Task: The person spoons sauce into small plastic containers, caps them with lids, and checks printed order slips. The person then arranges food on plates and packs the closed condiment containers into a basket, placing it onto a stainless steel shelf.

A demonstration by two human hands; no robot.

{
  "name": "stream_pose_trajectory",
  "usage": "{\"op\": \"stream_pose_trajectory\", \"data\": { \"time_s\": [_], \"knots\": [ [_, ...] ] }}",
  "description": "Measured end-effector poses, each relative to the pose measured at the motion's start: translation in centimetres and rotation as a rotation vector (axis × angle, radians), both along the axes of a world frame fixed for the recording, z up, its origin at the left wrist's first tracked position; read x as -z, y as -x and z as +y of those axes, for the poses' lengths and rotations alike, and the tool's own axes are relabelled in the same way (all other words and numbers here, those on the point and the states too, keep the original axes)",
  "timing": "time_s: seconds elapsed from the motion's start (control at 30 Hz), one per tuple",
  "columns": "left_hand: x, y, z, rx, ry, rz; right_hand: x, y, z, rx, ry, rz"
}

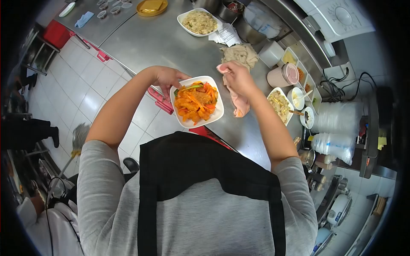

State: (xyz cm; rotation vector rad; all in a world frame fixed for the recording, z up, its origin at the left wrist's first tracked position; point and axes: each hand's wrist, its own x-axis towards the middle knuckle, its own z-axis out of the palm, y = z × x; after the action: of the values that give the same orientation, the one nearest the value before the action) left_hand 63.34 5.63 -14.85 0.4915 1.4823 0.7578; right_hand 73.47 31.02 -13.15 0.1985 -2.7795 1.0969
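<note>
My left hand [167, 80] grips the upper left rim of a white square bowl [218, 112] at the counter's front edge. Orange saucy food with red and green strips [195, 102] fills the bowl. To the right, my right hand [237, 77] is closed on a pink cloth [240, 103], which hangs down beside the bowl without touching it. A crumpled beige cloth [240, 55] lies on the counter just behind my right hand.
On the steel counter [158, 42], a bowl of fried rice [200, 22] stands beside paper slips [226, 35]. Another rice dish [279, 106], small bowls and a pink-lidded tub [283, 75] line the right side. A yellow plate [151, 7] sits far back. A person in white [55, 230] is lower left.
</note>
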Motion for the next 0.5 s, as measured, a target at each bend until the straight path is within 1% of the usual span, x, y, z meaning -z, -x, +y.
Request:
{"op": "stream_pose_trajectory", "data": {
  "time_s": [0.07, 0.17, 0.3, 0.4, 0.5],
  "knots": [
    [0.4, 0.5, 0.1, 0.026, -0.02, 0.033, -0.3, 0.2, -1.5, -0.122, -0.115, 0.093],
    [0.4, 0.6, 0.4, 0.046, -0.021, 0.05, 0.0, 1.0, -1.6, -0.466, -0.259, 0.242],
    [-1.1, 0.1, 0.5, 0.06, 0.027, 0.069, -0.3, 0.5, -1.7, -0.474, -0.451, 0.197],
    [-0.1, 0.2, 0.5, 0.014, 0.009, 0.06, 0.2, -0.1, -0.9, -0.449, -0.506, 0.274],
    [-0.4, 0.3, 0.5, 0.043, 0.026, 0.084, 0.9, -1.4, 0.2, -0.479, -0.496, 0.327]
  ]
}}
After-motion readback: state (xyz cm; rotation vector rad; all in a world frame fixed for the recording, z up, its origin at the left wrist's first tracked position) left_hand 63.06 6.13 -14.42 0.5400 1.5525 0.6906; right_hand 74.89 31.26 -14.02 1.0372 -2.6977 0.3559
